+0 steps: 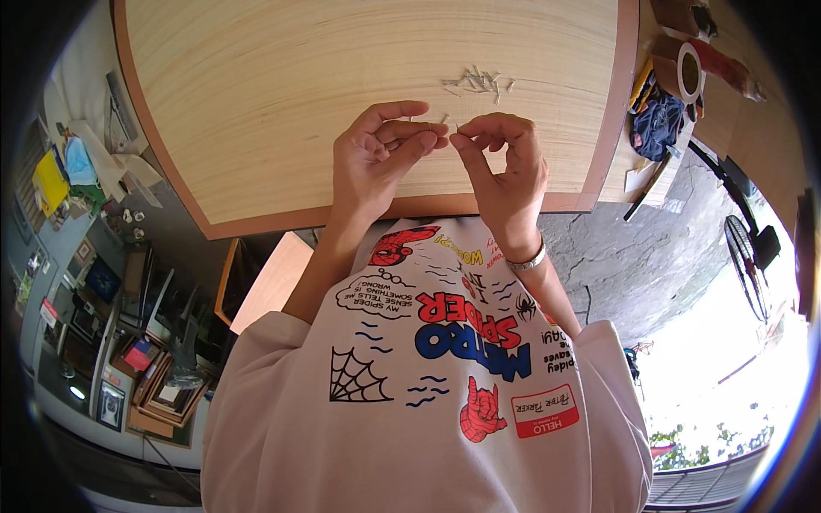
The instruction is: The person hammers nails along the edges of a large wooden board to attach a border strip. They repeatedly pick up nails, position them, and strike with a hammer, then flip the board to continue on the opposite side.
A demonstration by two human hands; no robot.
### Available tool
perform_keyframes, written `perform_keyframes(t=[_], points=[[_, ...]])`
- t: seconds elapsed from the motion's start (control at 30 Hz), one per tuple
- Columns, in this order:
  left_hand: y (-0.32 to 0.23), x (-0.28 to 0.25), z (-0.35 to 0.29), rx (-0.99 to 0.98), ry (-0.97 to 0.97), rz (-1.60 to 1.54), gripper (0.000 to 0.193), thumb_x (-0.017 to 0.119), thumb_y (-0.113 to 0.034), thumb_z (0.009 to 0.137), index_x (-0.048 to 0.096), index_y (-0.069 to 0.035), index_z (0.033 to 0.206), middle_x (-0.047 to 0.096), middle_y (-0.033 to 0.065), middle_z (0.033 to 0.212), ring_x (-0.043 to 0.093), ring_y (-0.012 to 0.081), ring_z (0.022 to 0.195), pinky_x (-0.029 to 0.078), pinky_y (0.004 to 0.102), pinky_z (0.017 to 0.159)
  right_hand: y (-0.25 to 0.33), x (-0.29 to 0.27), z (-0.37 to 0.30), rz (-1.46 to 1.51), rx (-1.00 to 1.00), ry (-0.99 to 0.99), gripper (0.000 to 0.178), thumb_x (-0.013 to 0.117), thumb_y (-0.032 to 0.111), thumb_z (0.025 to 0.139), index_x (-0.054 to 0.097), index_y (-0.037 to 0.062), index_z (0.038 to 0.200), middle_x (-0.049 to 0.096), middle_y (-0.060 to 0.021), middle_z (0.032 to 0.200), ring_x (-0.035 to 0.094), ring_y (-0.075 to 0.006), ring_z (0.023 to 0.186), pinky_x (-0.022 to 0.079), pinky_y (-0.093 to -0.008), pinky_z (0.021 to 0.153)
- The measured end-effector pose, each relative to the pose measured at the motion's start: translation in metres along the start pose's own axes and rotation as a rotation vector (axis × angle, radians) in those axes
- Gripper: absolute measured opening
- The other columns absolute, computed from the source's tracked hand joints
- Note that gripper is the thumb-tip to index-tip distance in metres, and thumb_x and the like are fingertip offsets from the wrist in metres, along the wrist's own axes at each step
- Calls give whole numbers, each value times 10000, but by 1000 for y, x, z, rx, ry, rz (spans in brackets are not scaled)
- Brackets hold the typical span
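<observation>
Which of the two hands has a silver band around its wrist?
The right hand: its wrist wears the silver band, whereas the wrist of the left hand is bare.

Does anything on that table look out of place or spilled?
Nothing clearly wrong. The small pale pieces lie in a loose jumble on the table; one stray piece near the left hand stands out, being apart from the rest.

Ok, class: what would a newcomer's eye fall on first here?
Probably the printed shirt, filling the lower middle. Then the left hand and right hand, close together over the near side of the table, with a loose pile of thin, pale pieces just beyond them.
</observation>
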State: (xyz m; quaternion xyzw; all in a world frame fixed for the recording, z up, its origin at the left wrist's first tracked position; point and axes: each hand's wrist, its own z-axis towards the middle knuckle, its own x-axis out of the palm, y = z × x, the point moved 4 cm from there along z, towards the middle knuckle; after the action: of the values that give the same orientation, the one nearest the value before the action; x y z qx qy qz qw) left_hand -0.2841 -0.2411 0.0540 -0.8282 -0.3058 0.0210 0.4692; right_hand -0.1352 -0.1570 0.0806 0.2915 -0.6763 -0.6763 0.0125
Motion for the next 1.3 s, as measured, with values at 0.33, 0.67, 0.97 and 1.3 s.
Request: perform_keyframes(t=[0.33,0.67,0.97,1.3], points=[[-4,3,3,116,2,52,229,688,60,957,649,71,1183,776,186,1026,768,230,969,620,321,862,-5,-4,0,46,5,-26,257,804,28,882,616,64,1053,739,-36,947,631,-138,748,507,-285,686],[-39,21,56,779,1,1049,217,787,-59,893,747,-72,1106,779,84,1026,734,242,936,565,334,828,-8,-11,-6,110,99,-49,286,778,-51,883,594,41,1083,711,-28,984,562,-94,810,472,-250,760],[18,7,-33,-124,62,175,194,737,-98,973,698,-11,1141,749,23,1004,640,90,861,511,280,780,-1,-3,-33,1,-1,89,271,775,-43,856,624,41,1065,697,-57,975,629,-187,742,518,-326,693],[20,-30,-29,75,-61,234,103,727,-32,961,682,6,1045,740,73,987,687,122,897,547,275,814,-7,8,-28,-100,-121,245,263,764,-6,866,649,39,1098,681,-102,972,660,-273,827,536,-379,726]])
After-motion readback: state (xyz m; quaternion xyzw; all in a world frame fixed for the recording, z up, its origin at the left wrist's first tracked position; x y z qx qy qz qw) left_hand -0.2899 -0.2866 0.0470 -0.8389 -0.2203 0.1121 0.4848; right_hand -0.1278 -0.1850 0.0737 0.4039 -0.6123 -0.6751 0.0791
